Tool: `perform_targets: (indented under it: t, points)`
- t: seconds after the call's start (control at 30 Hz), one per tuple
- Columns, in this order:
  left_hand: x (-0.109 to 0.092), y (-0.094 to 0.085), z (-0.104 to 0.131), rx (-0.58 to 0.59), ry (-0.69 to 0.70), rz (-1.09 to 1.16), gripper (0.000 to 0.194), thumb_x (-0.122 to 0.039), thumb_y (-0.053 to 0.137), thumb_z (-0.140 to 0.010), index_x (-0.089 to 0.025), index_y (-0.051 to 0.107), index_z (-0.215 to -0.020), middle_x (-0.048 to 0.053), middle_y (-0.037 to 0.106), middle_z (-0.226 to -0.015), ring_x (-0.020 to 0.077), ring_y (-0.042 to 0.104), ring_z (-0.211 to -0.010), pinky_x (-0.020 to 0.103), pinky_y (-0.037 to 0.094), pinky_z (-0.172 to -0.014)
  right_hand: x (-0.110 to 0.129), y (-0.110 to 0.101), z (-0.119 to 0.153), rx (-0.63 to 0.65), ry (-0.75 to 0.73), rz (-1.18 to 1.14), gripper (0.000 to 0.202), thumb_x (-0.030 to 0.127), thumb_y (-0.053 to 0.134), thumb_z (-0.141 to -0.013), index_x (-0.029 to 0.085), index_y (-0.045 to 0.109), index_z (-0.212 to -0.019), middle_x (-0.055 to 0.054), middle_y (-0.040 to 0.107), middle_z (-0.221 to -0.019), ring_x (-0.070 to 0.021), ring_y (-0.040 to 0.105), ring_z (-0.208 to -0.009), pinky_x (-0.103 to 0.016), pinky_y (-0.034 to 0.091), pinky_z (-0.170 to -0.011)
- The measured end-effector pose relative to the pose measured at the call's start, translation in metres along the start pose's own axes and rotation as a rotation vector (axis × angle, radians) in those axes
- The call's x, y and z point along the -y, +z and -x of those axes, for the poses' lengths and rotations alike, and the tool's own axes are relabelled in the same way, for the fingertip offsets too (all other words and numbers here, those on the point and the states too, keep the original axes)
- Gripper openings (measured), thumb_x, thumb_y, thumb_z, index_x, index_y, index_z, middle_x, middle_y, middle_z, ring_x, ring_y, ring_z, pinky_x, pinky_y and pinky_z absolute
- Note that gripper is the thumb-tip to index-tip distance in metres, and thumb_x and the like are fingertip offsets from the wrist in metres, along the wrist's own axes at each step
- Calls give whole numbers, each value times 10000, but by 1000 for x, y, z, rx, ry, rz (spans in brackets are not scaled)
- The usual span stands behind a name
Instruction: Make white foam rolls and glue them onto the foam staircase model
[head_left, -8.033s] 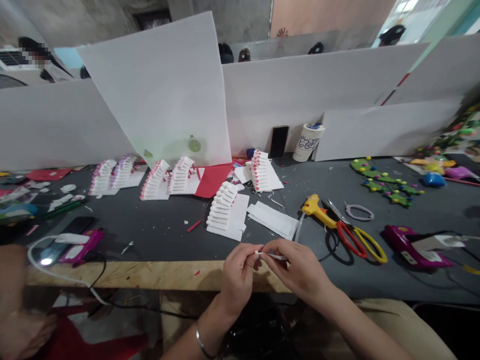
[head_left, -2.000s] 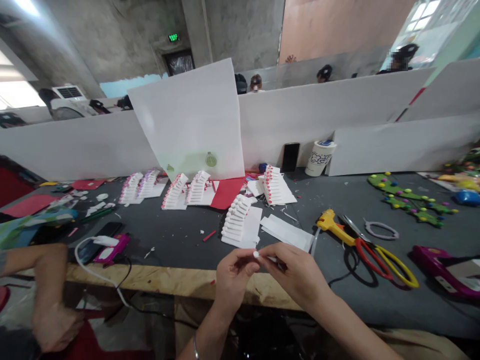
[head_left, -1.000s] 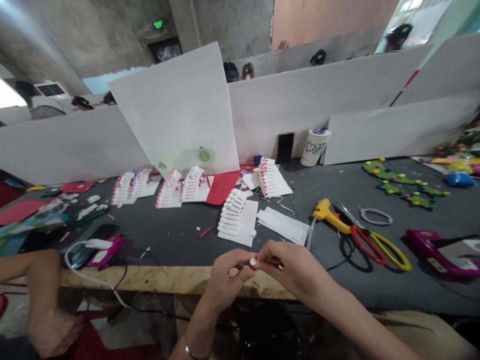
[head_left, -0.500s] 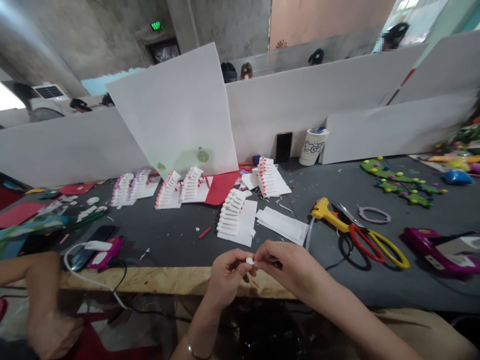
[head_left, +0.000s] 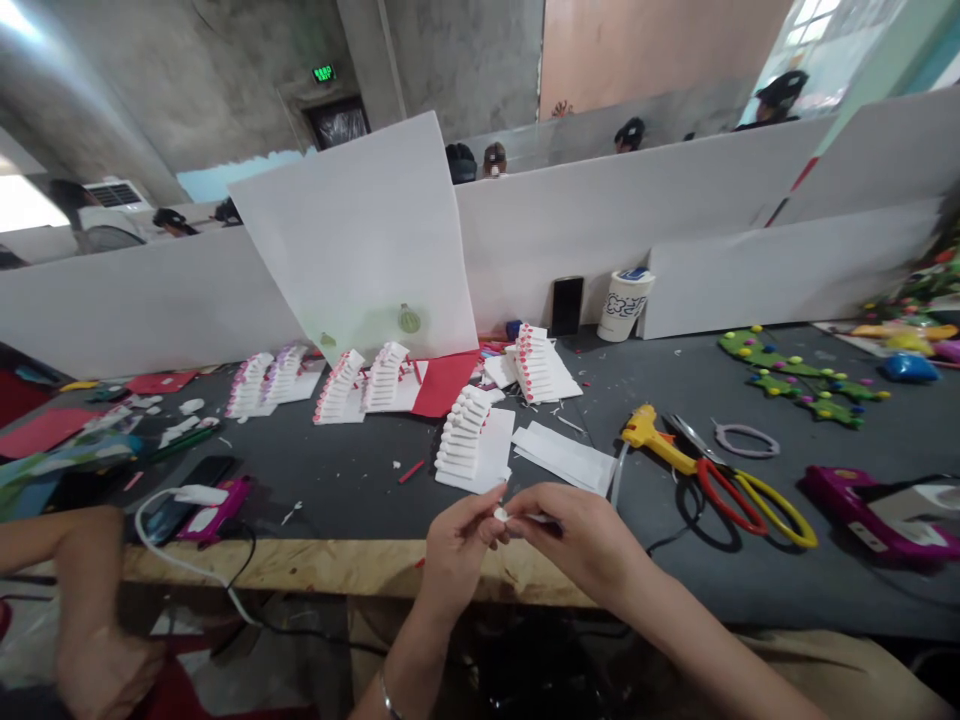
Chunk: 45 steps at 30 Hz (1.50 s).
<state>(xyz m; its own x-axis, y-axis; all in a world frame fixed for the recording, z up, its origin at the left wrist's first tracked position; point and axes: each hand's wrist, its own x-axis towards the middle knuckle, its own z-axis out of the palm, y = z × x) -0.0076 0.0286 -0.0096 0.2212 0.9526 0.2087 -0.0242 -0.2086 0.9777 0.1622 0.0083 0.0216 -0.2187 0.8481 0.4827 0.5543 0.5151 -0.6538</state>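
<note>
Dark table (head_left: 322,480) is running along a white partition (head_left: 555,215), scraps scattering its top. Left hand (head_left: 456,548) is pinching a small white piece (head_left: 501,515) between thumb and fingertips, just past the table's near edge. Right hand (head_left: 585,535) is meeting it at the tips and gripping a pale sliver (head_left: 544,517) that is showing between its fingers; whether sliver and piece are joining up, cannot tell.

Handling, my guess: piece is looking very light and probably soft, foam or clay type, so hard squeezing is risking dents. Not looking slippery. Sliver is likely bending or snapping under side load; best hold is light fingertips on the piece's rim, with the other hand supporting the sliver along its length.

Just beyond the hands, white round-ended sticks (head_left: 459,440) are lying in a fanned row on a white card (head_left: 496,440). Blank strips (head_left: 566,458) are lying to its right, a red stick (head_left: 411,471) to its left. Farther right, a yellow glue gun (head_left: 658,440) is resting beside scissors (head_left: 729,470). Farther back, a phone (head_left: 567,305) and a cup (head_left: 625,305) are standing by the partition. Far left, a co-worker's arm (head_left: 97,570) is bending at the table edge.
</note>
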Motion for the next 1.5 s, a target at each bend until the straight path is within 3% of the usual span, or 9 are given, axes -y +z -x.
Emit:
perform_targets:
  t: [0.13,0.3,0.5,0.67,0.83,1.17,1.37,1.5]
  points:
    - [-4,1,0,-111,-82,100,247,-380,762,-690,-156,728,-789,23,670,-650,125,581,-542,224,493,-514,-1,3,1,-38,-14,41,95,220,582,-866,221,670,-831,-8,737,-770,-131,690,-685,-209,529,-643]
    - [-13,1,2,-67,-111,76,258,-342,797,-643,-148,710,-789,33,683,-677,132,599,-580,238,522,-585,-2,7,3,-58,-5,62,110,208,564,-878,223,656,-819,-11,732,-768,-133,689,-696,-217,534,-654]
    - [-13,-6,-3,28,-200,146,269,-312,836,-566,-136,660,-668,-11,603,-577,86,528,-497,195,466,-503,1,-1,0,64,-58,-40,141,214,555,-891,227,687,-843,-6,733,-774,-125,683,-712,-212,528,-674]
    - [-14,-8,-5,73,-178,107,264,-337,810,-612,-131,661,-685,-5,589,-585,89,527,-506,198,457,-507,1,-9,-1,140,-31,-83,135,182,562,-885,221,691,-879,1,734,-806,-115,676,-722,-195,510,-674]
    - [-13,-6,-2,107,-125,66,282,-388,767,-682,-134,669,-758,6,591,-614,104,545,-527,208,461,-517,0,-10,-1,121,16,-36,86,137,625,-833,209,667,-811,17,722,-759,-118,670,-693,-193,485,-644]
    - [-16,-6,4,159,26,-72,256,-396,623,-836,-151,693,-867,40,645,-724,119,591,-590,227,497,-588,-2,-10,1,107,18,43,37,208,674,-817,216,647,-792,21,714,-734,-126,665,-680,-205,465,-616]
    - [-16,-8,3,140,36,-43,285,-374,820,-640,-147,715,-776,39,664,-689,132,600,-629,218,497,-607,-2,-8,3,132,-16,12,58,203,638,-843,210,667,-794,1,717,-743,-128,668,-689,-202,478,-636]
    - [-13,-9,3,114,-23,-16,220,-319,817,-645,-142,702,-702,31,655,-659,118,577,-589,207,480,-565,-2,-10,3,188,-18,-13,103,171,602,-857,210,684,-806,-6,725,-762,-125,672,-711,-192,484,-661]
